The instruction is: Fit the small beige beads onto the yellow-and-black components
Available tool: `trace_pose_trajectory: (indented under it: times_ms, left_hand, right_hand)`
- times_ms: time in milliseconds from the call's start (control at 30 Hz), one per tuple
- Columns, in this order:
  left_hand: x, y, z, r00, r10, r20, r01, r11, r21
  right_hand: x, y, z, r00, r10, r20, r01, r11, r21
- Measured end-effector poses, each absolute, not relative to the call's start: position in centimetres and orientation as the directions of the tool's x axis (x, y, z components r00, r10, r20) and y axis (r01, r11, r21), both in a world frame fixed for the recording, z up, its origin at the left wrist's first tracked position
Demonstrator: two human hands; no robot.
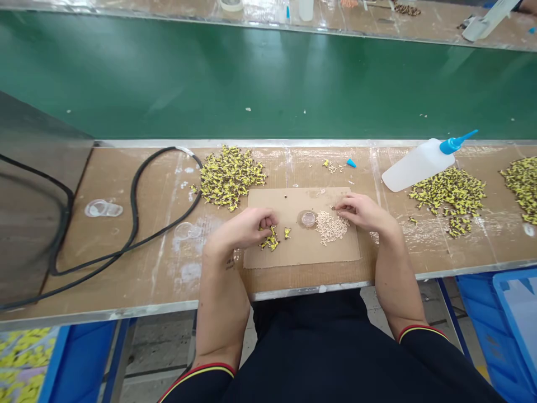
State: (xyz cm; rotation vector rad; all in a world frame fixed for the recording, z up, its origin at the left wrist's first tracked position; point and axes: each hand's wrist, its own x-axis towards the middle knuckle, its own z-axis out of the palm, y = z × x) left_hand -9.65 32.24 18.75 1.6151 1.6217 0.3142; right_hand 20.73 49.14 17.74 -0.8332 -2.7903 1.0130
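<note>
My left hand [257, 225] is curled closed at the left part of a cardboard sheet [302, 254], just above a few small yellow-and-dark figures [271, 240]. What its fingers hold, if anything, is hidden. One more yellow figure [287, 233] lies a little to the right. At the sheet's right side, my right hand [361, 211] pinches a tiny dark piece [333, 208] at the fingertips. Below those fingertips spreads a pile of small pale pieces [331, 228]. Beside that pile sits a small clear round dish [308, 218].
A large heap of yellow figures [230, 176] lies at back left, another heap [451, 196] at right. A white squeeze bottle [417, 165] with a blue nozzle leans there. A black cable [134, 207] loops at left. A green panel [268, 84] stands behind.
</note>
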Motion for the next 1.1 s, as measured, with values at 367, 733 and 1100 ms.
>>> trace_pose_trajectory:
  times_ms: [367, 733, 1100]
  left_hand:
    - [-8.9, 32.6, 19.1, 0.158, 0.887, -0.435, 0.732, 0.19, 0.654]
    - [-8.0, 32.9, 19.3, 0.17, 0.865, -0.472, 0.771, 0.181, 0.61]
    - [-8.2, 32.6, 19.4, 0.184, 0.899, -0.398, 0.752, 0.133, 0.646]
  right_hand:
    - [20.8, 49.5, 17.8, -0.849, 0.521, -0.092, 0.458, 0.637, -0.62]
    - [19.3, 48.9, 16.3, -0.828, 0.56, -0.027, 0.486, 0.693, -0.532]
    - [19.7, 48.9, 17.4, -0.82, 0.572, -0.02, 0.487, 0.679, -0.549]
